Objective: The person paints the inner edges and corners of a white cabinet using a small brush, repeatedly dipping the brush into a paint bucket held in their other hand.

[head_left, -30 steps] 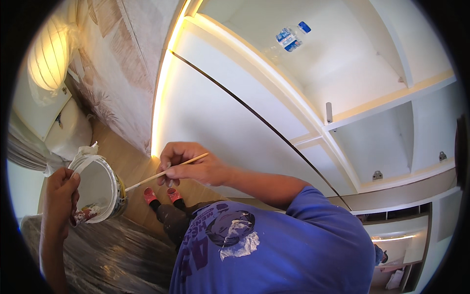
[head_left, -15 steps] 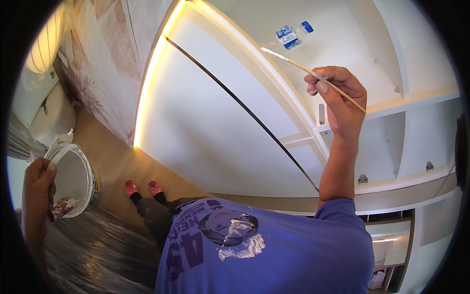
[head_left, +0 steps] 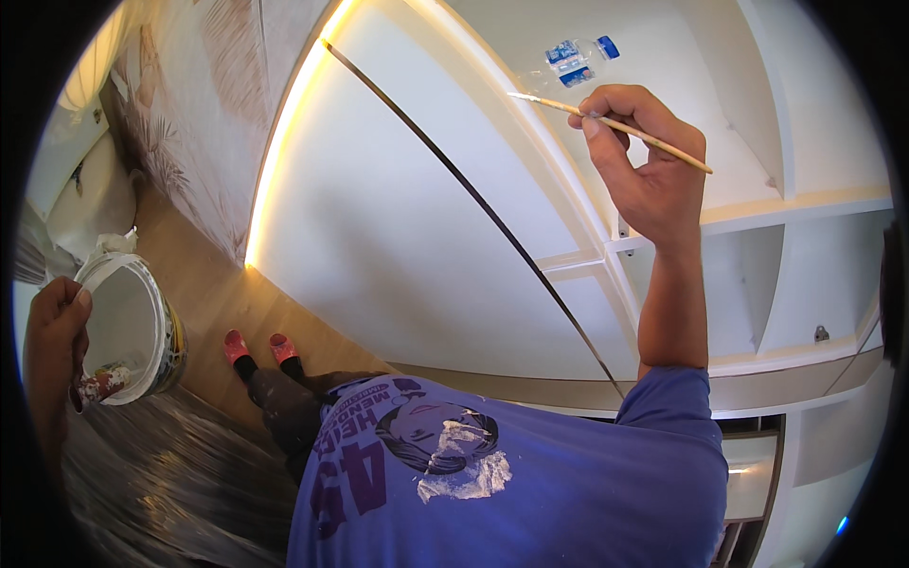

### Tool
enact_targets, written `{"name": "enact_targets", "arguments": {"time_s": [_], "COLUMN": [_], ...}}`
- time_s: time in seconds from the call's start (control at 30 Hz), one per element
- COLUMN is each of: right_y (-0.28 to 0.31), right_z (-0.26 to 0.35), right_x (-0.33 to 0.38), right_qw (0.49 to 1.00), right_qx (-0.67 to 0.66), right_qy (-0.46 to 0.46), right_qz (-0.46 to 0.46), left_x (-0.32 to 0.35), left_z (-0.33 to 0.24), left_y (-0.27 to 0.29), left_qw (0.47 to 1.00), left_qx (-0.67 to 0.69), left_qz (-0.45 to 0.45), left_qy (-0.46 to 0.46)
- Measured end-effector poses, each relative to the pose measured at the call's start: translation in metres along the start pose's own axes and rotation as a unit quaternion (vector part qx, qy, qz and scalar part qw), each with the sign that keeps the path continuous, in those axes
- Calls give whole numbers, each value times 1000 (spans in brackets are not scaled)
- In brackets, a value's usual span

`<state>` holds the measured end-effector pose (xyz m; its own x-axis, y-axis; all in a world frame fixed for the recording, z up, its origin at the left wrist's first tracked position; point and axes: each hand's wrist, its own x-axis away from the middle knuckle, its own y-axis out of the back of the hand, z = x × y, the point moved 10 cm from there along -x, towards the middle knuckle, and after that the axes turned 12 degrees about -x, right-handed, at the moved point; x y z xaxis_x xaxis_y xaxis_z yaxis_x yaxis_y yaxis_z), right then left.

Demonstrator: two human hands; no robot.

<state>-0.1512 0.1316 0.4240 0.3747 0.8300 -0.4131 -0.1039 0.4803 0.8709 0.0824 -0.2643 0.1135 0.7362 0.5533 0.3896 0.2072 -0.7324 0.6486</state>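
My right hand [head_left: 649, 166] pinches a thin wooden-handled paintbrush [head_left: 554, 103] between thumb and fingers. The brush's whitened tip points left, at the pale edge trim [head_left: 544, 147] of a white shelf unit; whether it touches I cannot tell. At the far left, my left hand [head_left: 57, 327] is closed at the side of a paint bucket [head_left: 173, 331], its fingers partly hidden. The bucket tilts so its pale inside shows. A reddish, paint-smeared object [head_left: 104, 383] sits at its rim below my hand; its kind is unclear.
A clear plastic bottle [head_left: 573, 62] with blue label and cap lies inside the shelf unit, beyond the brush. A dark strip [head_left: 473, 199] crosses the white panel [head_left: 407, 256], edged by a glowing light strip [head_left: 275, 170]. Plastic sheeting [head_left: 180, 473] lies at lower left beside the wood floor [head_left: 204, 298].
My right hand and the brush have moved up in the picture, and the brush lies flatter. The bucket and my left hand appear slightly higher and farther left as the view shifts.
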Motion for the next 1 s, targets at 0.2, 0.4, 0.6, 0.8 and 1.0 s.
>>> {"name": "enact_targets", "arguments": {"time_s": [0.2,0.4,0.6,0.8,1.0], "right_y": [-17,-23,-30,-31,-32], "right_z": [11,13,10,5,4], "right_x": [-9,-11,-14,-18,-20], "right_qw": [998,996,994,995,994], "right_qx": [50,72,85,87,96], "right_qy": [27,47,61,47,48], "right_qz": [29,36,38,31,33], "left_x": [9,14,16,16,9], "left_z": [-6,-7,-9,-15,-5], "left_y": [0,1,-1,-3,-1], "left_qw": [999,998,998,998,998], "left_qx": [-2,-5,-11,-15,-34], "left_qz": [29,31,31,48,45], "left_qy": [31,46,57,49,41]}}
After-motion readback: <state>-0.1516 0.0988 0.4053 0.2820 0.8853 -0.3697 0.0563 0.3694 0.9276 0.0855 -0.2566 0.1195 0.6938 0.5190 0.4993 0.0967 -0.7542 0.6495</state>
